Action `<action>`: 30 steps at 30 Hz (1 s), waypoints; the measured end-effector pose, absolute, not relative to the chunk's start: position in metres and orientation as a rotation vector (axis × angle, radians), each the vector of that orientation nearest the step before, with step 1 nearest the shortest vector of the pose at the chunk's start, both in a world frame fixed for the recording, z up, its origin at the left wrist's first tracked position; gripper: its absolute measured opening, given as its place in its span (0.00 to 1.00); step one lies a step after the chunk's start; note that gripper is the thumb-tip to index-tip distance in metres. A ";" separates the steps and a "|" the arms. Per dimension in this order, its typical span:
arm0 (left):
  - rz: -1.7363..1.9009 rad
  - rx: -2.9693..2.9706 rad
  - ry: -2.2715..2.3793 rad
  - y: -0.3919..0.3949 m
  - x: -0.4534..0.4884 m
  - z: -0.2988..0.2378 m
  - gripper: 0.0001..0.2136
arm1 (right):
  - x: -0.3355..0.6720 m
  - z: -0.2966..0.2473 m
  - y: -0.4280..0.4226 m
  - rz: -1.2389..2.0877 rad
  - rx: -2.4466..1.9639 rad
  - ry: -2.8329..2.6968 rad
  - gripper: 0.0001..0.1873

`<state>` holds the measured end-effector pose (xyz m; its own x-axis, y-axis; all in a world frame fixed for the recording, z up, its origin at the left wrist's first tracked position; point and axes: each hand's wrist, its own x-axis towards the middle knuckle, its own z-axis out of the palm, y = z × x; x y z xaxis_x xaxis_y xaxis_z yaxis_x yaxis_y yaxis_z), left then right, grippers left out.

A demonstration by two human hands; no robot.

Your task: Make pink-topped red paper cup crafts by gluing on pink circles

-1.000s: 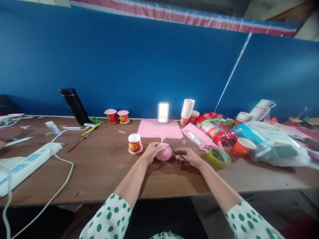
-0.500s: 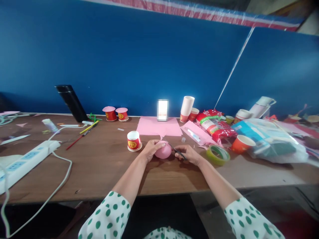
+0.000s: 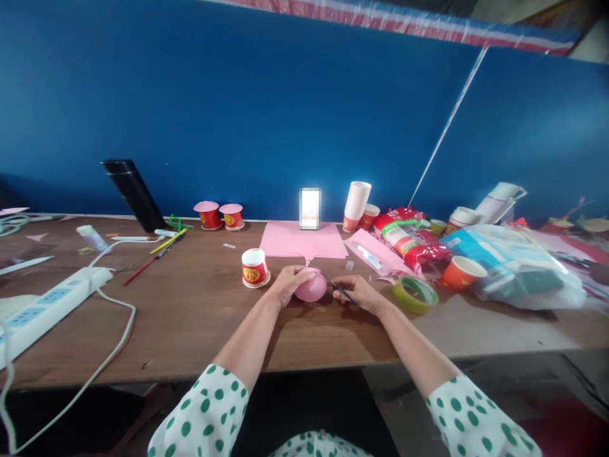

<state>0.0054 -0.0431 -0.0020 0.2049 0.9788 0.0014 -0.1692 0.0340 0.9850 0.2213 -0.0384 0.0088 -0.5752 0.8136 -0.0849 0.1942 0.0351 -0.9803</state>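
My left hand (image 3: 288, 284) is wrapped round a pink round piece (image 3: 311, 288) held just above the brown table (image 3: 190, 330). My right hand (image 3: 358, 293) grips a dark thin tool, likely small scissors (image 3: 337, 289), whose tip touches the pink piece's right side. A red and white paper cup (image 3: 254, 268) stands upside down just left of my left hand. A pink paper sheet (image 3: 304, 241) lies flat behind both hands.
A green tape roll (image 3: 415, 294), an orange cup (image 3: 459, 273), a red packet (image 3: 409, 244) and a plastic bag (image 3: 514, 266) crowd the right. A white power strip (image 3: 45, 309) with cable lies left. Pencils (image 3: 159, 251), two pink-topped cups (image 3: 219, 216) and a black flask (image 3: 130, 193) sit at the back.
The view has shifted slightly; both hands stay together on the pink piece with almost no movement.
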 end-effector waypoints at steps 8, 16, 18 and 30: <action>1.131 1.158 0.929 -0.044 0.007 0.000 0.19 | 0.223 0.007 -0.037 1.544 -0.989 -1.856 0.24; 1.106 1.163 0.949 -0.045 0.006 0.004 0.18 | 0.223 0.003 -0.035 1.580 -0.996 -1.816 0.25; 1.098 1.157 0.945 -0.045 0.006 0.004 0.18 | 0.224 0.002 -0.035 1.576 -0.988 -1.816 0.25; 1.086 1.146 0.942 -0.044 0.006 0.003 0.19 | 0.223 0.002 -0.035 1.561 -1.007 -1.830 0.26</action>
<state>0.0058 -0.0437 0.0030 0.2268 0.9735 -0.0281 -0.1658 0.0670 0.9839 0.2231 -0.0350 0.0021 -0.5835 0.8088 -0.0729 0.1995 0.0557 -0.9783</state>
